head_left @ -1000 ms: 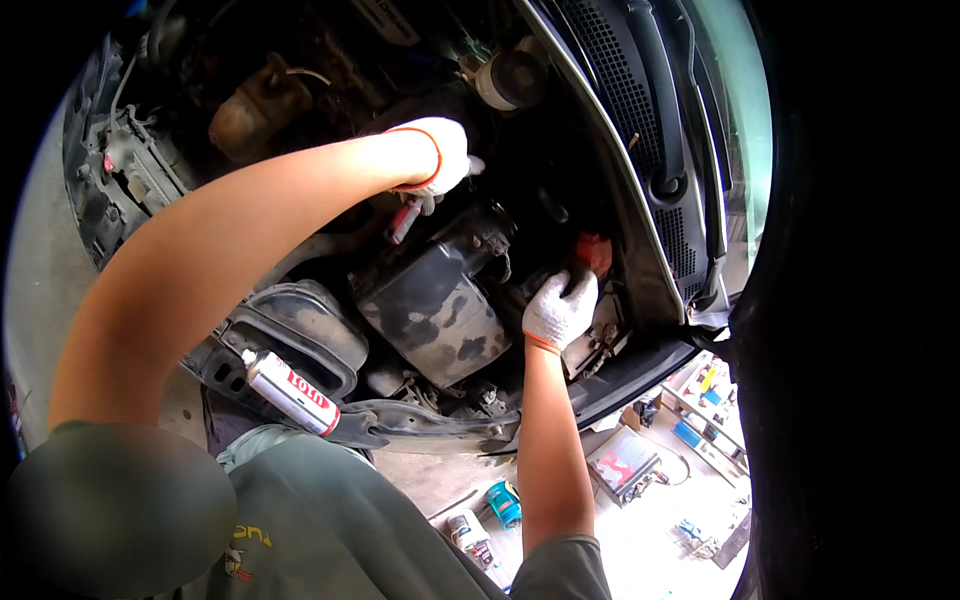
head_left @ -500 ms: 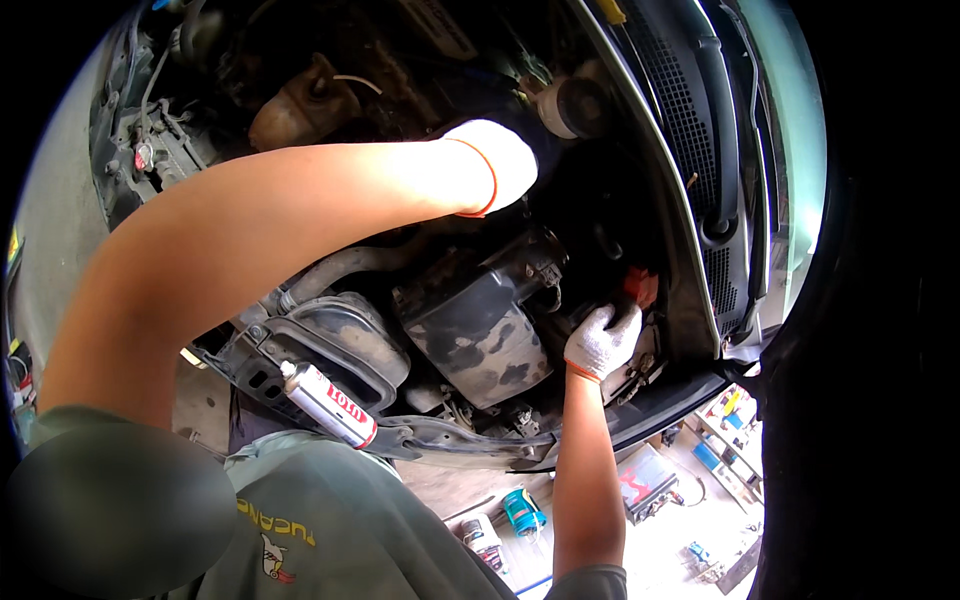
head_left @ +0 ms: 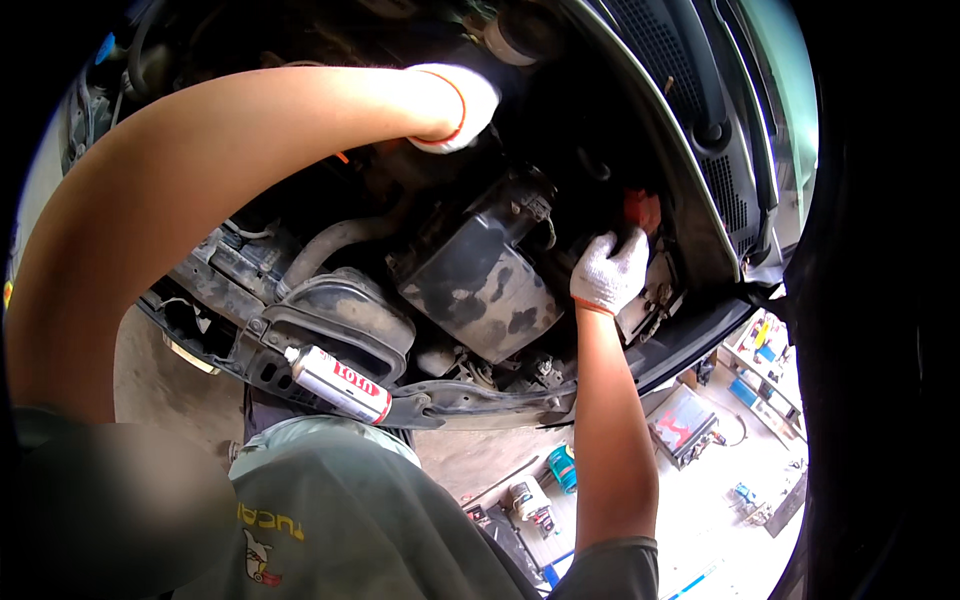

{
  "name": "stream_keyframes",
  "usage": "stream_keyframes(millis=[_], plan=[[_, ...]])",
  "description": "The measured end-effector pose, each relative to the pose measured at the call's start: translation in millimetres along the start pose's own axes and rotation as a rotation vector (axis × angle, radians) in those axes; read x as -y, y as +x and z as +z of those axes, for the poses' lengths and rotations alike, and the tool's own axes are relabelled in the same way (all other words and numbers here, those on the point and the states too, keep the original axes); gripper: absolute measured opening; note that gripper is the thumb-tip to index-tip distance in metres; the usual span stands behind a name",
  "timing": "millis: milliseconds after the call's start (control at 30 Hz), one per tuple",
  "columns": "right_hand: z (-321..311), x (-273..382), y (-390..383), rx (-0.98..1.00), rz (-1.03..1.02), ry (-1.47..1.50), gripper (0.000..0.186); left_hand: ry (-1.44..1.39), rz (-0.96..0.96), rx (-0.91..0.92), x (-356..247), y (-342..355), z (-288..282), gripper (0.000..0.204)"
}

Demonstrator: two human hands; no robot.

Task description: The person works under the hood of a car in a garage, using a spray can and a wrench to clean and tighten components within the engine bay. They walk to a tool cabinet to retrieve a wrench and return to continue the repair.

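Note:
My left hand, in a white knit glove with an orange cuff edge, reaches deep into the dark engine bay. Its fingers are lost in shadow, so what they touch cannot be made out. On the right, my gloved right hand rests beside a red plastic cover, its visible fingers apart and the fingertips close to the cover's lower edge. Between the two arms sits a dusty black air filter box with dark blotches. A white and red spray can lies on the front edge of the bay.
A bent hose and a dusty black duct lie left of the box. The wiper cowl borders the bay at right. Below, a car battery, a white tub and a teal container stand on the floor.
The view has shifted, so the engine bay sits higher in the picture. Both hands keep nearly their same places among the engine parts, the right one still by the red cover.

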State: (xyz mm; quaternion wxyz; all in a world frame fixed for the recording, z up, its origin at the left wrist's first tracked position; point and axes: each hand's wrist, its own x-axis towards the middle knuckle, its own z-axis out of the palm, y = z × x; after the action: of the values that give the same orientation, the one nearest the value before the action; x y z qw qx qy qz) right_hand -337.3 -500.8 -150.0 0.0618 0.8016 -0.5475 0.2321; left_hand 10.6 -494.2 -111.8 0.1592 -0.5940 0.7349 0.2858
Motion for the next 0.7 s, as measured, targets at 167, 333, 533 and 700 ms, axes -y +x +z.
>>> stream_keyframes(millis=[167,333,533,700], plan=[[-5.1,4.8,3.6,0.015,-0.003,0.069,0.028,-0.350,-0.113,-0.182,10.6,0.8,19.5,0.027],[-2.6,3.9,3.6,0.010,0.011,0.076,0.028,-1.179,-0.414,0.192,-2.1,-13.9,-17.2,0.031],[-7.8,7.1,4.6,0.023,0.019,0.092,0.028,-0.390,-0.109,0.119,-2.8,-14.5,-19.2,0.039],[-9.2,-0.4,0.3,0.010,0.012,0.074,0.026,-0.466,-0.138,0.001,-2.7,-5.2,-0.3,0.036]])
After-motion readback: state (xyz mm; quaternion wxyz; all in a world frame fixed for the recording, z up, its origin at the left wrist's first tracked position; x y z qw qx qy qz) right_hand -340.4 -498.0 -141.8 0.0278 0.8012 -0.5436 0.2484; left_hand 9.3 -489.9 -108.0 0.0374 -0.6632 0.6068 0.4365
